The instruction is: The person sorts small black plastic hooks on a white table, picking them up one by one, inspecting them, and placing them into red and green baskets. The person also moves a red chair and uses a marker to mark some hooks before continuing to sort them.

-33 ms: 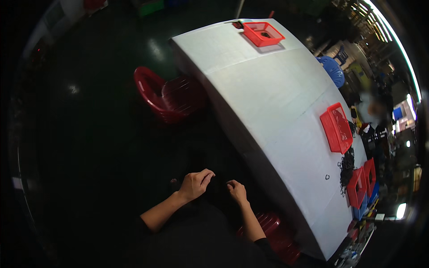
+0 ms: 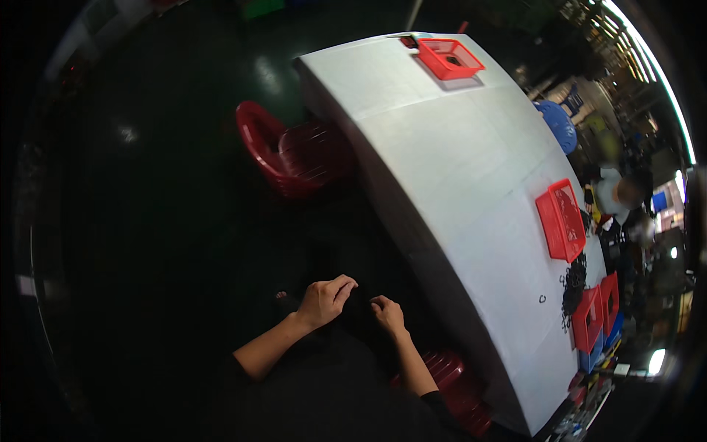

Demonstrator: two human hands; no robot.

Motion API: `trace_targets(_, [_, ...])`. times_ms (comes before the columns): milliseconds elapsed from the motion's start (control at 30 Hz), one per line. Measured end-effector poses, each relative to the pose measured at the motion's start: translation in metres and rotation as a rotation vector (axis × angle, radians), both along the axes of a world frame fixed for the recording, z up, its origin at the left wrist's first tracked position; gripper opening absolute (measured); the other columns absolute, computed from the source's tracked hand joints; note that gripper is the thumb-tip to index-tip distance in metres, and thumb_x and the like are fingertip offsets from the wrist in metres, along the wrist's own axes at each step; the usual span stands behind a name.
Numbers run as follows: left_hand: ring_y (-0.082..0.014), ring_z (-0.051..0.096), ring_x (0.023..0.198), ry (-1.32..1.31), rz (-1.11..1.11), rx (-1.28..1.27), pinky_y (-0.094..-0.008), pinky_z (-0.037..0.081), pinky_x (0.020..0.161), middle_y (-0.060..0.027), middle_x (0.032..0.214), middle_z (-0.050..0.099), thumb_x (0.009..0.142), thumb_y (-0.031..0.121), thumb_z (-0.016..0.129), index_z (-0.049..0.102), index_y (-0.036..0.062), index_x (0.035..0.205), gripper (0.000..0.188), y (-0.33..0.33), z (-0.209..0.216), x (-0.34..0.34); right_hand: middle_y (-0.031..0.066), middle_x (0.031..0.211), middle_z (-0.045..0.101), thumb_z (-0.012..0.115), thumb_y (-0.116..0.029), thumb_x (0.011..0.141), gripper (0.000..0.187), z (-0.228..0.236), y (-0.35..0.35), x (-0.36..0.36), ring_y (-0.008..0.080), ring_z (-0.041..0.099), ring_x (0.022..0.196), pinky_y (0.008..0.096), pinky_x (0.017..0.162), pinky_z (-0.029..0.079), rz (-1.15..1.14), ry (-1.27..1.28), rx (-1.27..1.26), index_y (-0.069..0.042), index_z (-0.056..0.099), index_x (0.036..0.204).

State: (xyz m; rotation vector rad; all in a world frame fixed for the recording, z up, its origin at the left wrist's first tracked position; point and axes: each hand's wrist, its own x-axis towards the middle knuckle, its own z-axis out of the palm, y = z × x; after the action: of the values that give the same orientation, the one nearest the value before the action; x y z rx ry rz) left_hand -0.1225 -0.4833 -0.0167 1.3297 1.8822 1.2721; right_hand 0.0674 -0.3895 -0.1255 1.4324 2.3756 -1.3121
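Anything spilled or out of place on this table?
Black pieces lie in a loose pile on the table, beside red baskets rather than inside, and a single black loop sits apart; whether they spilled is unclear.

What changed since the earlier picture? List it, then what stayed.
The view swung slightly: the far end of the table and the chair at left now sit further right in the picture, likely from a head turn. Nothing was visibly taken hold of or let go. The left hand and right hand stayed nearly the same, fingers curled; the black ring still lies on the table.
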Motion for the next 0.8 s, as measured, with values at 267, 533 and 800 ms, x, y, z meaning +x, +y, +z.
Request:
trace_targets(267, [-0.0079,0.054,0.048,-0.206,0.482,-0.161,-0.0222,0.041,0.045,-0.0022,0.055,0.055,0.092,0.013,0.048,0.061,0.0034,0.090,0.017,-0.197,-0.018,-0.175,0.0140,0.085,0.066,0.054,-0.024,0.083,0.019,-0.039,-0.106,-0.207,0.0334,0.063,0.082,0.0423,0.072,0.050,0.620,-0.165,0.087,-0.011,0.064,0.094])
trace_targets(533, [-0.0096,0.034,0.048,-1.484,0.894,1.192,-0.0268,0.040,0.059,0.0033,0.050,0.032,0.093,0.011,0.035,0.056,0.0034,0.093,0.022,-0.281,0.009,-0.527,0.0140,0.084,0.063,0.057,-0.008,0.081,0.011,0.071,-0.235,-0.462,0.0324,0.063,0.071,0.0389,0.062,0.050,0.813,0.476,-0.108,-0.004,0.062,0.090])
trace_targets(800, [-0.0079,0.040,0.039,-1.782,0.975,1.748,-0.0259,0.045,0.055,0.0056,0.051,0.043,0.092,0.012,0.033,0.057,0.0112,0.085,0.025,-0.203,0.063,-0.771,0.0087,0.089,0.060,0.060,0.004,0.079,0.018,0.164,-0.167,-0.671,0.0204,0.062,0.078,0.0293,0.068,0.051,0.798,0.827,-0.200,-0.001,0.062,0.096])
